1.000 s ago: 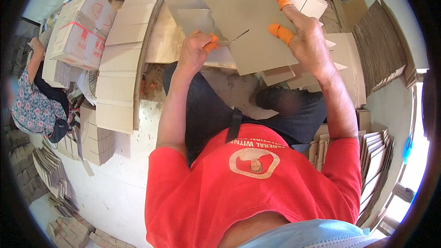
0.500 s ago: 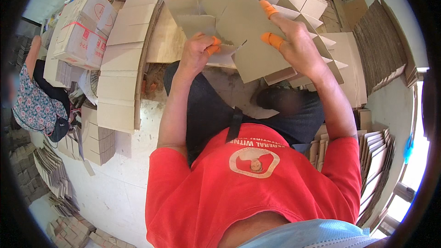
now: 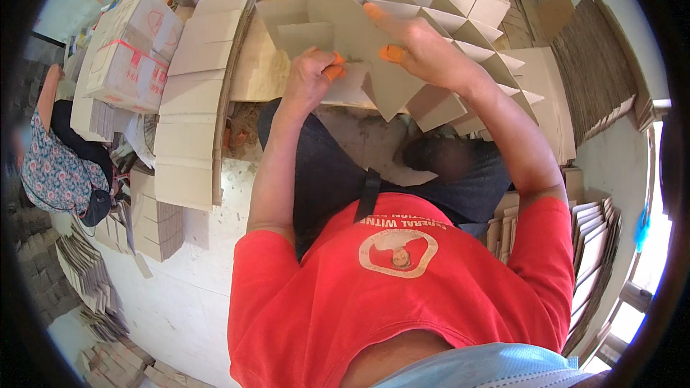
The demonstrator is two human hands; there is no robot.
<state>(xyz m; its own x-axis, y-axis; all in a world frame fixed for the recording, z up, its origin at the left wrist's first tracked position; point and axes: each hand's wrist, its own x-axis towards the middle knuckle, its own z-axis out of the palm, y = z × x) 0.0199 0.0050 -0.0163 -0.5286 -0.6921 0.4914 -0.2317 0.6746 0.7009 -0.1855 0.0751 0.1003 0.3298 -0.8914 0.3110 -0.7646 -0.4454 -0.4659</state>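
A long grey-brown cardboard strip stands on edge, slanting from the far middle of the bench toward me. My right hand, with orange covers on thumb and finger, is closed over the strip's upper edge. Orange covers also show on my left hand, which pinches the corner of a short cardboard cross piece set against the strip's left side. More short cross pieces stand farther off. To the right of the strip, crossed pieces form a cardboard divider grid, partly hidden by my right hand and forearm.
A row of stacked cardboard sheets lies left of the wooden bench top, beside a taped carton. Tall cardboard stacks stand at right, with more sheets below. At far left is another person.
My right hand has moved left and a little away from me along with the strip, which now sits lower against the cross pieces. My left hand has barely moved.
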